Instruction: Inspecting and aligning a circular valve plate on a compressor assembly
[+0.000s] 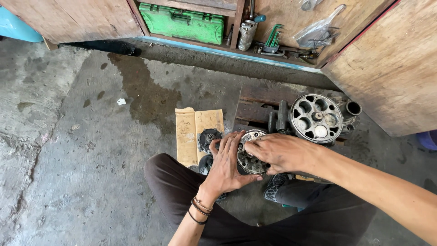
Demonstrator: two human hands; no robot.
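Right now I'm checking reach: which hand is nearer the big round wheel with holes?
Right. The right hand lies just below and left of the wheel; the left hand is farther left, cupping the round metal part.

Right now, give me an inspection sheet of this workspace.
Surface: bare concrete floor, cracked, with a dark damp stain.
Job's things: round metal disc part, greasy, held between both hands over the lap.
Clutter: flattened cardboard with a small black round part on it; large perforated metal wheel on a wooden pallet.
Grips: left hand cups the disc's near side; right hand presses fingers on its top.
Cables: nothing seen.
Surroundings: wooden cabinet with a green tool case, hex keys and a plastic bag.
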